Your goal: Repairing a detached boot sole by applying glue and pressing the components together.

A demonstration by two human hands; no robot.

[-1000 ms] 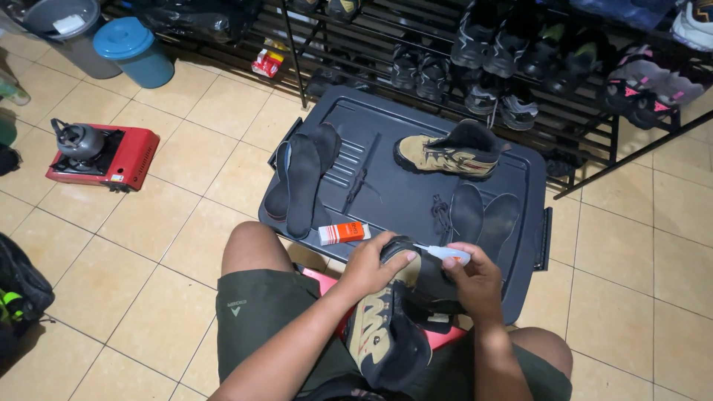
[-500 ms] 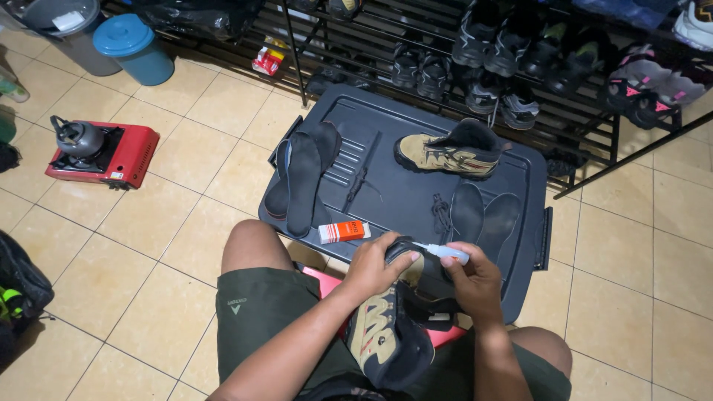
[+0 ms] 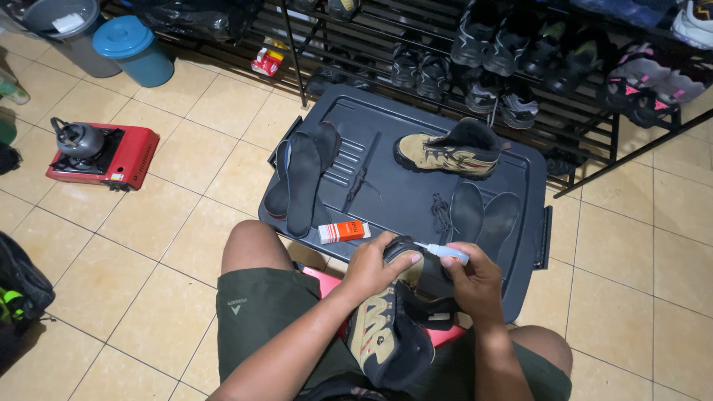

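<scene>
A tan and black hiking boot (image 3: pixel 390 334) rests on my lap, toe pointing away from me. My left hand (image 3: pixel 375 263) grips its toe end. My right hand (image 3: pixel 471 282) holds a small white tube (image 3: pixel 445 252) with its tip against the boot's toe. A matching boot (image 3: pixel 445 152) stands on the dark plastic bin lid (image 3: pixel 405 189) in front of me. Dark insoles (image 3: pixel 301 178) lie at the lid's left, two more insoles (image 3: pixel 483 215) at its right. An orange and white box (image 3: pixel 344 232) sits on the lid's near edge.
A black shoe rack (image 3: pixel 520 52) full of shoes stands behind the lid. A red portable stove (image 3: pixel 104 156) with a kettle sits on the tile floor at left. A blue lidded bucket (image 3: pixel 134 48) and a grey bin (image 3: pixel 67 30) stand at far left.
My hands shifted only slightly on the boot's toe; the tube stays at the toe.
</scene>
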